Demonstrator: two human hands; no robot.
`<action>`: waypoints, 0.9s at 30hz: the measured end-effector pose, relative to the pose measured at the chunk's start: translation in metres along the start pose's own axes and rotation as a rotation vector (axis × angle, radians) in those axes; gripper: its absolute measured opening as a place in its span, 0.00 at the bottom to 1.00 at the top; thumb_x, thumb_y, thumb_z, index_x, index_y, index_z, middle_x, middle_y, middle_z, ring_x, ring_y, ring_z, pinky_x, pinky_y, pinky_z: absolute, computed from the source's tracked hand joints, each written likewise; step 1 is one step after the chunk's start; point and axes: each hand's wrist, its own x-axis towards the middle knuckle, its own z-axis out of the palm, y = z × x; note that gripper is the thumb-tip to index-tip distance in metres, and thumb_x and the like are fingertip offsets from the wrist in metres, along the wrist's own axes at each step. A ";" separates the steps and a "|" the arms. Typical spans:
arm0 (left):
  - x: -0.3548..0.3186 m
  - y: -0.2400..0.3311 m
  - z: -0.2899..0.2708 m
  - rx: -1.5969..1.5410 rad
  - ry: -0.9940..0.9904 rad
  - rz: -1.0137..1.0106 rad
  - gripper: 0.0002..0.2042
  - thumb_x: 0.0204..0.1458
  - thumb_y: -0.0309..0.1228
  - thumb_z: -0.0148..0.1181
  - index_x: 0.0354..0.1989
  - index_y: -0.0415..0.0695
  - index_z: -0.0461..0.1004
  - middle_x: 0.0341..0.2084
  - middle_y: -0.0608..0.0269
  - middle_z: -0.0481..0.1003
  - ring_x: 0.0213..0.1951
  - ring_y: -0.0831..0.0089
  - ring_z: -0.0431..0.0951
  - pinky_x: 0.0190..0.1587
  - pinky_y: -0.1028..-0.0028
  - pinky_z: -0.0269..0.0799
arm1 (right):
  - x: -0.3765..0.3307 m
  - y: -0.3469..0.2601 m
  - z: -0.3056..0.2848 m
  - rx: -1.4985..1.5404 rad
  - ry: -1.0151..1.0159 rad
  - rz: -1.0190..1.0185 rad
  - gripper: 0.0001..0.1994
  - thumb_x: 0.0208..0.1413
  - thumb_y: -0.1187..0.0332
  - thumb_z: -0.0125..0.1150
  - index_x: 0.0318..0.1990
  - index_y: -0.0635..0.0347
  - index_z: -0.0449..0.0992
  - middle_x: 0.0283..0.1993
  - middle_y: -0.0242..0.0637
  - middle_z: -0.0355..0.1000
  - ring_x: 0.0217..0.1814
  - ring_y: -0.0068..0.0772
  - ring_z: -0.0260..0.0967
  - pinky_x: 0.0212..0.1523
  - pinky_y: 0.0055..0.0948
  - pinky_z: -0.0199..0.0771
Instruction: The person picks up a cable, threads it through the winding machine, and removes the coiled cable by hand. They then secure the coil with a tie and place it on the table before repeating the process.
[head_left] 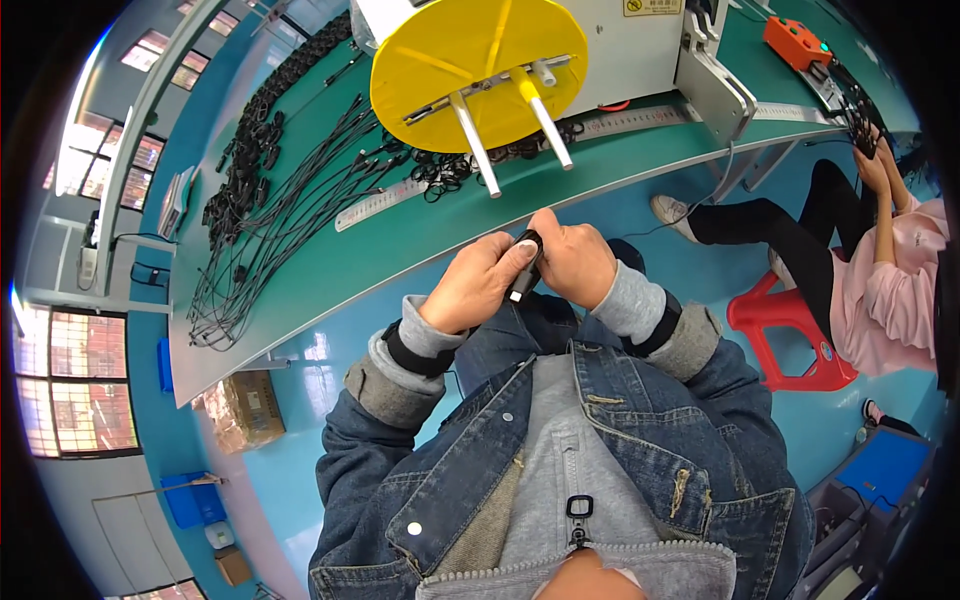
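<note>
Because both hands close in from opposite sides, the black cable bundle point(525, 268) at the middle of the head view seems held so that it cannot spring loose. The left hand point(472, 283) grips it with its thumb pressed on top; the right hand point(577, 260) is closed against its upper right side, though its curled fingers are mostly hidden. A plug with a pale tip point(515, 295) points down, out of the grip, perhaps left free so that it is not squeezed.

Above the hands, two metal rods point(475, 145) stick out from a yellow disc point(430, 50), presumably facing the person for easy reach. Loose black cables point(290, 225) lie roughly lengthwise at upper left, likely to limit tangling, with a dark heap of cables point(245, 165) beyond.

The green table's point(335, 275) front edge runs just above the hands, which sit outside it over the lap. Sideways there is room at lower left; upward, the rods and edge narrow it. A red stool point(755, 318) stands well apart at right.
</note>
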 end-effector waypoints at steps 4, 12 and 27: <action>0.004 -0.004 0.005 0.162 0.064 0.022 0.19 0.58 0.43 0.43 0.27 0.36 0.67 0.22 0.65 0.69 0.24 0.78 0.65 0.25 0.76 0.61 | -0.003 0.006 0.003 0.001 -0.012 -0.002 0.11 0.45 0.71 0.53 0.31 0.64 0.57 0.14 0.48 0.66 0.18 0.51 0.67 0.18 0.44 0.67; 0.014 -0.010 0.007 -0.464 -0.020 -0.300 0.18 0.58 0.44 0.43 0.33 0.38 0.68 0.29 0.61 0.72 0.33 0.74 0.73 0.32 0.70 0.73 | -0.008 0.020 0.012 -0.002 -0.061 0.012 0.12 0.44 0.71 0.54 0.31 0.64 0.57 0.14 0.47 0.65 0.18 0.50 0.67 0.18 0.43 0.68; 0.027 -0.037 0.010 0.145 -0.288 -0.363 0.15 0.44 0.36 0.63 0.34 0.38 0.69 0.23 0.64 0.71 0.21 0.79 0.69 0.20 0.79 0.65 | -0.012 0.022 0.022 -0.132 -0.321 -0.003 0.10 0.41 0.69 0.55 0.28 0.62 0.62 0.16 0.46 0.68 0.20 0.48 0.69 0.19 0.40 0.68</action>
